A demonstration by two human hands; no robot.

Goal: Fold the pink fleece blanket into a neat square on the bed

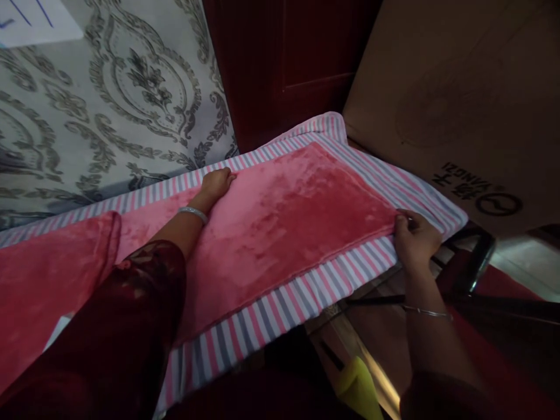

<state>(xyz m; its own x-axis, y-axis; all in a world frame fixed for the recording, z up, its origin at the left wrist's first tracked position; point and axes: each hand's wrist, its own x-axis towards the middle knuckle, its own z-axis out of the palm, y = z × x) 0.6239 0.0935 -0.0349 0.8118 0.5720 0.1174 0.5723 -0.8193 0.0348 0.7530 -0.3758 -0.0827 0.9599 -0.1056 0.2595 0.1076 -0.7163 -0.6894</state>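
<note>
A red plush blanket [280, 221] lies flat over a pink, grey and white striped sheet [271, 318], whose border shows around it. At its far edge my left hand [217, 185] is closed with the fingertips on the plush; the grip there is partly hidden. My right hand [417, 238] pinches the blanket's near right corner between thumb and fingers. On the left, a folded-over layer of red plush [48, 280] ends in a thick seam beside my left forearm.
Patterned wallpaper [149, 81] and a dark red door-like panel [280, 64] stand behind the far edge. A large cardboard box [455, 116] rises at the right. Below are a dark metal frame [479, 268] and a yellow object [359, 388]. White paper [39, 23] hangs top left.
</note>
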